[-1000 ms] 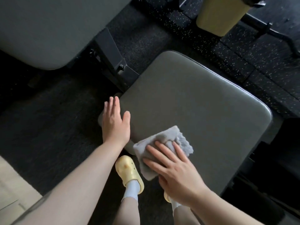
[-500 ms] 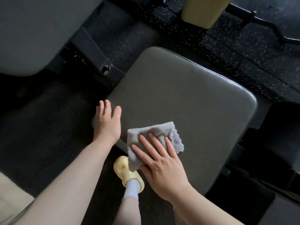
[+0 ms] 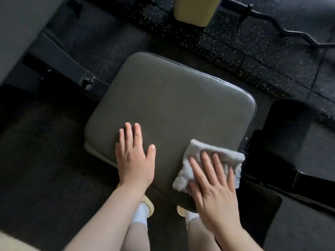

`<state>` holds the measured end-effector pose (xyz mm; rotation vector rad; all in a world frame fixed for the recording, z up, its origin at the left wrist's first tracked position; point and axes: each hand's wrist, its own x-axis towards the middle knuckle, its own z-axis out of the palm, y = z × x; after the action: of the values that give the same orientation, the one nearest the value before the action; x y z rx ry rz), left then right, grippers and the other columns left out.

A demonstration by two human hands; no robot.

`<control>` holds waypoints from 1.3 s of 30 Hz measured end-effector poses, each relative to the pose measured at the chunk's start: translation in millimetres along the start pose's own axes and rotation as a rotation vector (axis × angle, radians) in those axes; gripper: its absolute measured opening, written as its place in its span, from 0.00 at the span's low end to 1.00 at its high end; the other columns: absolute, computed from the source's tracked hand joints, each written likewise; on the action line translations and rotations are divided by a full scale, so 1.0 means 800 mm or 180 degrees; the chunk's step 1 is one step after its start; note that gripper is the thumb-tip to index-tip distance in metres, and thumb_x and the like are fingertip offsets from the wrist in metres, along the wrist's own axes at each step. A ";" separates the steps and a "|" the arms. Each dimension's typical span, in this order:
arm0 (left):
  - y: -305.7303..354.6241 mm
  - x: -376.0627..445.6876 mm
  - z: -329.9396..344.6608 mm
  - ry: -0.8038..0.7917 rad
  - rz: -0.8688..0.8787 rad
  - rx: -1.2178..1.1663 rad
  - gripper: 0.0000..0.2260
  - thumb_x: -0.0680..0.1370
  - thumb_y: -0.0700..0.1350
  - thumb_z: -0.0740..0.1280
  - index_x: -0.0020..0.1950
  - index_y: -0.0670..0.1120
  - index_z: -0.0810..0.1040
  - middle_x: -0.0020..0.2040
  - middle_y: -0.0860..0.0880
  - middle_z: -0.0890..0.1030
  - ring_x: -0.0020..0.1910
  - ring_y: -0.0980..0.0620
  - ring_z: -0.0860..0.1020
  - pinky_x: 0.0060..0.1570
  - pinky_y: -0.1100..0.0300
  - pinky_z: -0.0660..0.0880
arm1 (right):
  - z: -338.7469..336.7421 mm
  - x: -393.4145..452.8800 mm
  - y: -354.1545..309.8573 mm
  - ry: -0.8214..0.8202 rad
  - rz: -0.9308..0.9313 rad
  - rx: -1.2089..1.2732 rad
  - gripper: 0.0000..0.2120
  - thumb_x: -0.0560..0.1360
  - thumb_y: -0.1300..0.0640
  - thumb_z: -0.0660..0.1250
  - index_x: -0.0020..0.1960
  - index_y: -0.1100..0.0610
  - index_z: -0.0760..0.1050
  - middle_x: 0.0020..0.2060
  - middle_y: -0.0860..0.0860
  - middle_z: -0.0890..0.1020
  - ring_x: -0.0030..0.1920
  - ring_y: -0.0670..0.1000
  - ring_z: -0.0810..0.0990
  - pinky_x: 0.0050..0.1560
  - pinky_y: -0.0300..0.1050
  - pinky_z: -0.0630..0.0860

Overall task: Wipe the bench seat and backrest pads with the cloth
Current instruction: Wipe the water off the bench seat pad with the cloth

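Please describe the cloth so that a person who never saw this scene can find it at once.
Find the big grey seat pad in the middle of the view. At its near right corner, the right hand presses flat on the cloth. It is the only light, fluffy, crumpled thing on the smooth pad; the left hand beside it lies on bare pad.

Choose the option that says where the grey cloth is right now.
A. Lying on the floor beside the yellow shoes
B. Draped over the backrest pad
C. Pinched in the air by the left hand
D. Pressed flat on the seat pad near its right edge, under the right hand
D: the right hand lies with straight fingers on the cloth, at the right edge of the seat pad.
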<state>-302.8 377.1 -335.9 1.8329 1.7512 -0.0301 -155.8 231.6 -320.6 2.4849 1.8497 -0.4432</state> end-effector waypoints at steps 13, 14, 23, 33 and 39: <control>-0.005 0.000 0.005 -0.0275 -0.0051 0.0224 0.31 0.82 0.55 0.49 0.76 0.52 0.31 0.75 0.52 0.29 0.73 0.54 0.29 0.73 0.51 0.36 | -0.038 0.122 0.049 0.0052 0.0236 -0.0149 0.26 0.80 0.45 0.52 0.77 0.43 0.53 0.78 0.50 0.54 0.78 0.54 0.50 0.72 0.62 0.51; -0.003 0.000 0.006 -0.0276 -0.0069 0.0227 0.30 0.82 0.55 0.48 0.75 0.52 0.30 0.75 0.52 0.29 0.73 0.54 0.29 0.73 0.50 0.36 | -0.042 0.160 0.045 0.0108 0.0856 0.0004 0.26 0.81 0.45 0.49 0.78 0.43 0.49 0.79 0.50 0.49 0.78 0.54 0.45 0.73 0.63 0.47; -0.006 0.005 -0.011 0.0017 0.0029 -0.0104 0.30 0.79 0.52 0.61 0.78 0.52 0.52 0.79 0.51 0.48 0.78 0.50 0.45 0.74 0.48 0.50 | -0.039 0.147 0.036 -0.0239 -0.0842 -0.0186 0.27 0.80 0.42 0.49 0.78 0.42 0.51 0.78 0.46 0.53 0.78 0.52 0.48 0.75 0.61 0.50; -0.021 0.037 -0.011 0.0192 -0.0088 -0.0094 0.29 0.82 0.49 0.56 0.79 0.50 0.46 0.79 0.52 0.43 0.78 0.52 0.41 0.74 0.51 0.44 | -0.030 0.279 -0.068 -0.0434 -0.0342 -0.0279 0.28 0.81 0.45 0.47 0.79 0.46 0.41 0.78 0.51 0.41 0.77 0.57 0.37 0.73 0.65 0.39; -0.047 0.032 -0.025 0.0197 0.0108 -0.0299 0.32 0.80 0.55 0.59 0.79 0.52 0.48 0.79 0.56 0.45 0.77 0.58 0.42 0.74 0.60 0.43 | -0.056 0.299 0.010 -0.0643 -0.2239 -0.0739 0.28 0.79 0.41 0.43 0.78 0.43 0.52 0.78 0.47 0.54 0.78 0.54 0.51 0.75 0.59 0.47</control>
<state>-341.4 407.0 -344.4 1.8127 1.7330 0.1214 -76.0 461.2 -334.1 1.5288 2.4636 -0.4264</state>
